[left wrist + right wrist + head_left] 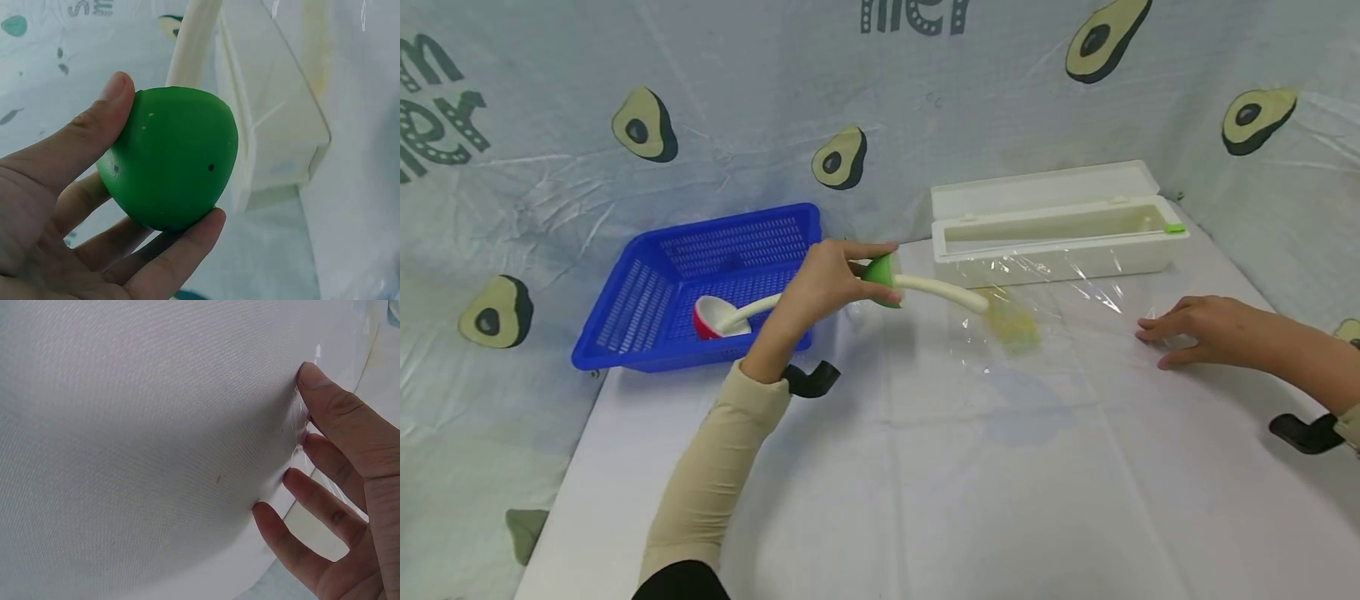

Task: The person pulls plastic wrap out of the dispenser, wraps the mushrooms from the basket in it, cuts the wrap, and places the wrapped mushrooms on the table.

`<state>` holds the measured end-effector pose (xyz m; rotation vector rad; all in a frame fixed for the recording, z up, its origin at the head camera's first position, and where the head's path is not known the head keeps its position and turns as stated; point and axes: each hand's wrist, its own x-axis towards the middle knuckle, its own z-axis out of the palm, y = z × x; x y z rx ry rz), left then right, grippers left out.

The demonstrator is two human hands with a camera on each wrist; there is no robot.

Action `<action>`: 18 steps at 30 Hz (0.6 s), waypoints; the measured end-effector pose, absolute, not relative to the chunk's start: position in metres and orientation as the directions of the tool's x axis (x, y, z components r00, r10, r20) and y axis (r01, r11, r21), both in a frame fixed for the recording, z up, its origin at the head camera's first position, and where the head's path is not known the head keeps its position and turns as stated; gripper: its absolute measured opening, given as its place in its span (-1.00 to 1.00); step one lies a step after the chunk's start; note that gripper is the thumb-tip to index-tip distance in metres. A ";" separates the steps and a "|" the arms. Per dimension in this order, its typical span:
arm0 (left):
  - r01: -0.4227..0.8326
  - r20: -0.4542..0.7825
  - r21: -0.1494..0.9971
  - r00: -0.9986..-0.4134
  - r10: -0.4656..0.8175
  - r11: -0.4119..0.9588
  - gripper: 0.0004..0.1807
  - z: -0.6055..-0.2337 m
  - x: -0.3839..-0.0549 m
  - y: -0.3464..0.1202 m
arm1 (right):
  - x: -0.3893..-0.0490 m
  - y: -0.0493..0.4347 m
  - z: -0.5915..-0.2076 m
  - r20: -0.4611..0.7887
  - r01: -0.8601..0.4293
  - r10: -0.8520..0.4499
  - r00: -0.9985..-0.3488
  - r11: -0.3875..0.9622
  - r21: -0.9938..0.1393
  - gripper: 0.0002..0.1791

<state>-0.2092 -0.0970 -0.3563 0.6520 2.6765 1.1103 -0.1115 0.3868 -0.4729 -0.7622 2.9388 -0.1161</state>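
Note:
My left hand grips a ladle by its green bowl, thumb on one side and fingers on the other. The ladle's cream handle points right, its end overlapping a yellow patch in clear plastic. This clear plastic bag stretches toward my right hand. In the right wrist view, the thumb and forefinger pinch the bag's crinkled edge, while the other fingers stay spread. A red and white ladle lies in the blue basket, its handle partly hidden behind my left wrist.
A long white box with a raised lid and a green tab stands at the back right. White cloth covers the table. Behind it hangs an avocado-print sheet.

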 end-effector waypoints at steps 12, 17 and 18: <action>0.439 0.068 0.713 -0.820 0.569 0.547 -0.25 -0.396 -0.205 0.000 | -0.110 0.386 -0.473 -0.123 -0.433 -0.447 -0.886 0.893 -0.124 -0.40; 0.441 0.050 0.704 -0.813 0.580 0.557 -0.24 -0.416 -0.208 0.034 | -0.110 0.386 -0.472 -0.129 -0.430 -0.445 -0.886 0.894 -0.125 -0.40; 0.435 0.040 0.703 -0.814 0.579 0.562 -0.24 -0.420 -0.209 0.040 | -0.110 0.386 -0.472 -0.124 -0.436 -0.450 -0.885 0.892 -0.121 -0.40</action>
